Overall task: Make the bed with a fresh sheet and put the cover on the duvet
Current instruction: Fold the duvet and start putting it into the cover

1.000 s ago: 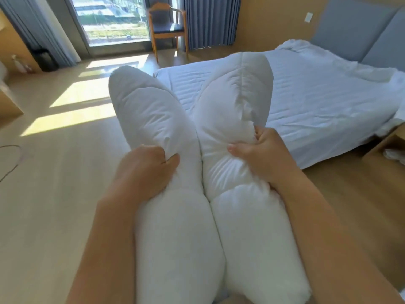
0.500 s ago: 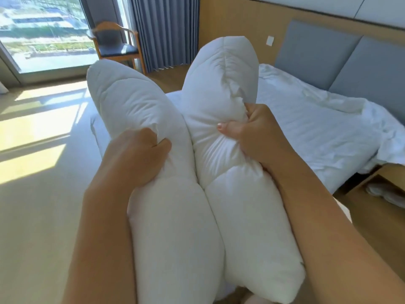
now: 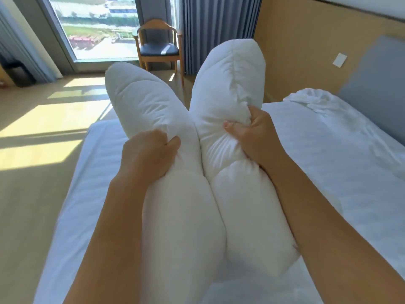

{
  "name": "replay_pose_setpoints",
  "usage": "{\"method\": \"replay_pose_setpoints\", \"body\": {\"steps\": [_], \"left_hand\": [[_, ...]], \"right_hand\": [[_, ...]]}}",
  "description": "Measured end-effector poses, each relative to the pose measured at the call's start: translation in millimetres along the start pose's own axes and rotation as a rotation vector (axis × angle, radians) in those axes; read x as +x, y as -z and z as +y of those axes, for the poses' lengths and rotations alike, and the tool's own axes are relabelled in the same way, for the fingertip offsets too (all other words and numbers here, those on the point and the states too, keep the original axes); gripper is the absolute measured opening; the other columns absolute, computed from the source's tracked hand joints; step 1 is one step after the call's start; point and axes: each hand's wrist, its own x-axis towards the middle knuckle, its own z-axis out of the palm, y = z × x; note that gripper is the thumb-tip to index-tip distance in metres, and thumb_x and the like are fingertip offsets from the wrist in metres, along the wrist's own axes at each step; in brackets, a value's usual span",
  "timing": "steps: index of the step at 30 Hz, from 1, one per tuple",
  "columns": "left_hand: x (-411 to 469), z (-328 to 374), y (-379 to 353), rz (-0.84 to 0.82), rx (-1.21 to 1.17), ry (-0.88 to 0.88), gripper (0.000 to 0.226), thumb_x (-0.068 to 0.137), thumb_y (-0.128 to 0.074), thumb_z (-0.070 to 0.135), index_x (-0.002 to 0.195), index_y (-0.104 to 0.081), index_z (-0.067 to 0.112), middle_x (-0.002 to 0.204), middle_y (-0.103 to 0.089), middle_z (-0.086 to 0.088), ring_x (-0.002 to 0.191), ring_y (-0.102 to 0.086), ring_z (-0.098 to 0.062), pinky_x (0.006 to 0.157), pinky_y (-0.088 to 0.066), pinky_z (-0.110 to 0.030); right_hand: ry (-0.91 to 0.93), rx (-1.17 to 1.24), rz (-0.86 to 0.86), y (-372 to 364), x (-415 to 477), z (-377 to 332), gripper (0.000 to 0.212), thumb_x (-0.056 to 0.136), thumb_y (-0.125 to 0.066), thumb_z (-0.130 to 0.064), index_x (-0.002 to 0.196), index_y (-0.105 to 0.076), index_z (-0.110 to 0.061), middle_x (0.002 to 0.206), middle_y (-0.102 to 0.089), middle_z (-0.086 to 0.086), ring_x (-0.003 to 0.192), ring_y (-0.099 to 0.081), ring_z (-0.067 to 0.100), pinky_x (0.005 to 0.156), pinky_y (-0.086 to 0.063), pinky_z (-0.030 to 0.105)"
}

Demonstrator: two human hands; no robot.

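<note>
While both bare forearms reach forward from the lower edge of the view, the left hand (image 3: 151,154) and the right hand (image 3: 252,137) each clutch a fistful of the white duvet (image 3: 186,216). The duvet is bunched into two puffy lobes that press against each other along a central seam and splay apart at the top, like a V. The left grip is curled round the left lobe, thumb tucked into the fabric and knuckles towards the camera. The right grip pinches a gathered fold of the right lobe, with the thumb lying across the front and creases radiating from it. The bundle is held up in front of the person and above the bed (image 3: 72,183), whose mattress carries a white striped sheet (image 3: 328,161) lying mostly flat. Whether the lower end of the duvet touches the sheet cannot be told.

Near the grey padded headboard (image 3: 377,84), a crumpled white cloth (image 3: 315,102) lies on the far corner of the bed. A pale wall plate (image 3: 339,60) sits on the wooden wall beside the headboard. Beyond the duvet a wooden chair (image 3: 158,49) with a dark seat stands between the window (image 3: 98,25) and a blue-grey curtain (image 3: 214,29). Sunlight falls in bright patches on the light wooden floor (image 3: 32,194) left of the bed.
</note>
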Motion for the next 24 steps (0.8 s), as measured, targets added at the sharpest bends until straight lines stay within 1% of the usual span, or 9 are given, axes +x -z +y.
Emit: {"method": "replay_pose_setpoints", "body": {"steps": [2, 4, 6, 8, 10, 14, 19, 22, 24], "left_hand": [[16, 3, -84, -0.004, -0.108, 0.204, 0.040, 0.092, -0.040, 0.046, 0.092, -0.060, 0.011, 0.094, -0.065, -0.012, 0.087, -0.057, -0.032, 0.068, -0.039, -0.036], [22, 4, -185, -0.092, -0.066, 0.410, 0.057, 0.094, -0.039, 0.050, 0.126, -0.046, 0.004, 0.123, -0.054, -0.019, 0.112, -0.050, -0.035, 0.089, -0.039, -0.041], [12, 1, -259, -0.197, 0.021, 0.485, 0.066, 0.093, -0.040, 0.052, 0.123, -0.046, -0.006, 0.121, -0.053, -0.024, 0.112, -0.050, -0.036, 0.091, -0.039, -0.042], [7, -10, -318, -0.193, 0.061, 0.438, 0.066, 0.089, -0.039, 0.052, 0.101, -0.057, -0.010, 0.099, -0.060, -0.026, 0.092, -0.059, -0.039, 0.078, -0.046, -0.043], [3, -15, -360, -0.226, 0.038, 0.415, 0.064, 0.084, -0.037, 0.052, 0.090, -0.060, -0.008, 0.088, -0.061, -0.024, 0.080, -0.062, -0.037, 0.072, -0.050, -0.040], [15, -10, -405, -0.181, 0.023, 0.336, 0.059, 0.082, -0.043, 0.049, 0.087, -0.058, -0.007, 0.085, -0.062, -0.024, 0.076, -0.063, -0.036, 0.069, -0.051, -0.037], [10, -7, -395, -0.031, -0.088, 0.351, 0.048, 0.069, -0.080, 0.030, 0.084, -0.056, -0.009, 0.093, -0.061, -0.030, 0.085, -0.061, -0.043, 0.075, -0.048, -0.045], [1, 3, -369, 0.144, -0.158, 0.247, 0.048, 0.075, -0.069, 0.022, 0.107, -0.055, -0.010, 0.114, -0.056, -0.028, 0.103, -0.054, -0.043, 0.089, -0.038, -0.046], [-1, 20, -353, 0.255, -0.123, 0.020, 0.045, 0.078, -0.053, 0.022, 0.113, -0.057, -0.006, 0.116, -0.056, -0.026, 0.107, -0.052, -0.039, 0.093, -0.034, -0.045]], "right_hand": [[-0.018, -0.463, -0.003, -20, 31, 72, 0.040, 0.091, -0.056, -0.039, 0.114, -0.049, -0.008, 0.097, -0.061, 0.006, 0.094, -0.060, 0.028, 0.074, -0.043, 0.035], [-0.199, -0.796, -0.154, -56, 42, 157, 0.059, 0.093, -0.042, -0.054, 0.125, -0.040, -0.004, 0.122, -0.052, 0.013, 0.111, -0.050, 0.033, 0.084, -0.037, 0.041], [-0.369, -0.937, -0.280, -82, 27, 234, 0.079, 0.090, -0.030, -0.065, 0.138, -0.032, -0.002, 0.135, -0.043, 0.013, 0.119, -0.041, 0.033, 0.095, -0.031, 0.044], [-0.366, -1.073, -0.263, -92, 16, 296, 0.084, 0.090, -0.023, -0.067, 0.141, -0.030, -0.001, 0.139, -0.039, 0.016, 0.122, -0.037, 0.033, 0.098, -0.027, 0.048], [-0.350, -1.178, -0.262, -94, 9, 333, 0.084, 0.091, -0.019, -0.065, 0.143, -0.028, 0.000, 0.146, -0.033, 0.020, 0.130, -0.032, 0.033, 0.103, -0.023, 0.051], [-0.335, -1.116, -0.181, -93, 15, 368, 0.078, 0.093, -0.032, -0.060, 0.143, -0.030, -0.001, 0.146, -0.038, 0.016, 0.135, -0.031, 0.028, 0.108, -0.020, 0.053], [-0.289, -0.974, -0.032, -96, 13, 356, 0.070, 0.089, -0.055, -0.050, 0.131, -0.046, 0.007, 0.132, -0.052, 0.022, 0.126, -0.045, 0.032, 0.105, -0.025, 0.055], [-0.184, -0.870, 0.100, -91, 8, 336, 0.067, 0.077, -0.075, -0.034, 0.117, -0.054, 0.015, 0.115, -0.059, 0.030, 0.106, -0.058, 0.041, 0.094, -0.041, 0.061], [-0.023, -0.760, 0.204, -79, 9, 329, 0.065, 0.077, -0.073, -0.026, 0.124, -0.049, 0.012, 0.119, -0.053, 0.031, 0.107, -0.055, 0.043, 0.091, -0.043, 0.062]]}}
